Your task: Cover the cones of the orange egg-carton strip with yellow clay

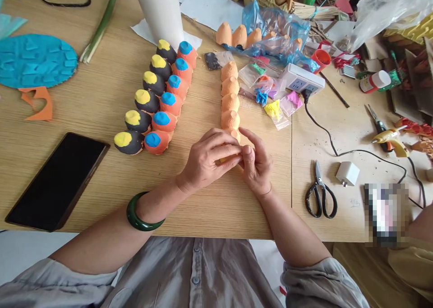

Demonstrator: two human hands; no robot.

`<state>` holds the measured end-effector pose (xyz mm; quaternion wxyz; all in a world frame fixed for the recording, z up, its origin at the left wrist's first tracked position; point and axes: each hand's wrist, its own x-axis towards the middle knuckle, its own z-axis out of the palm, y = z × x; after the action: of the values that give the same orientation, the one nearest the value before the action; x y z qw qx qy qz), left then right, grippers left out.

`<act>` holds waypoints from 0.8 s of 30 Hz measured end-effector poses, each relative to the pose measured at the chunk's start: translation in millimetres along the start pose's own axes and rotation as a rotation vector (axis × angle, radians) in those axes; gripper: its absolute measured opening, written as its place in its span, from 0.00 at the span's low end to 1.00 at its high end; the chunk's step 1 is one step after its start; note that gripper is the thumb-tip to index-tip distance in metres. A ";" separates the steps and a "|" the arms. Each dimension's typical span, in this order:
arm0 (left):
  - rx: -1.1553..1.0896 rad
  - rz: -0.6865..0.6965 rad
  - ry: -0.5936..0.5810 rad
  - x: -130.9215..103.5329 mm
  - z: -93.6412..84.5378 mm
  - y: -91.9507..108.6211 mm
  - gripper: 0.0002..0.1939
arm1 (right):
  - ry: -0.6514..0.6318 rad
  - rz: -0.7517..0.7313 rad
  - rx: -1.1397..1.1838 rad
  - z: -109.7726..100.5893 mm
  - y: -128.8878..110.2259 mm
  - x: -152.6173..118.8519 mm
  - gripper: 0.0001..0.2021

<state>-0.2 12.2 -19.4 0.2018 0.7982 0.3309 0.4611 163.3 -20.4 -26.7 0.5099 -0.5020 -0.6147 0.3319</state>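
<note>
Green and polished, one bangle (145, 220) rings our left wrist. Our left hand (206, 161) and right hand (259, 168) meet, fingertips pressed together; we cannot tell whether they pinch anything. On the wooden table (199, 204), our strip of orange cups (230, 86) points away from us, its long axis nearly straight ahead, its near end hidden by our fingers. We count five grainy domes. Left of it slant six black cups (150, 104) with lumpy yellow tops and six blue-topped orange cups (177, 90). Farther off stands one smooth white cylinder (160, 12).
</note>
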 end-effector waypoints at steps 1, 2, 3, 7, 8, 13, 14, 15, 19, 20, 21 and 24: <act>-0.014 0.011 0.025 0.6 0.1 0.0 0.05 | -0.013 -0.040 -0.002 -0.5 1.6 0.5 0.19; -0.025 0.019 0.052 1.3 0.2 0.0 0.05 | -0.019 -0.083 -0.001 -0.9 3.0 1.2 0.18; -0.030 0.015 0.077 1.9 0.2 -0.2 0.04 | -0.019 -0.123 0.004 -1.1 3.8 2.1 0.17; 0.014 -0.064 0.145 2.9 0.2 -1.7 0.05 | -0.028 -0.257 -0.006 -0.5 2.5 6.6 0.12; 0.026 -0.076 0.154 2.8 0.2 -2.1 0.05 | -0.034 -0.286 -0.019 0.0 1.7 7.6 0.11; 0.040 -0.077 0.146 2.4 0.6 -2.7 0.09 | 0.002 -0.311 -0.117 1.9 2.9 9.1 0.10; 0.034 -0.075 0.144 2.6 0.5 -2.3 0.10 | 0.013 -0.307 -0.134 2.0 3.8 9.0 0.08; 0.030 -0.076 0.144 2.9 0.2 -1.8 0.11 | 0.022 -0.307 -0.143 2.1 4.7 8.8 0.07; 0.050 -0.101 0.146 4.2 -3.0 0.9 0.11 | 0.060 -0.297 -0.133 2.0 5.8 9.5 0.04; 0.054 -0.104 0.138 4.3 -4.0 1.4 0.09 | 0.075 -0.286 -0.134 1.9 5.5 10.0 0.04; 0.053 -0.102 0.126 4.3 -4.7 1.6 0.08 | 0.089 -0.275 -0.136 1.8 5.3 10.4 0.05; 0.028 -0.045 0.082 3.7 -5.3 0.6 0.08 | 0.103 -0.269 -0.121 1.4 4.8 11.1 0.09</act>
<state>-3.3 14.6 -14.1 0.1874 0.7739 0.3630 0.4840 163.5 -8.3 -28.3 0.5494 -0.4615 -0.6683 0.1965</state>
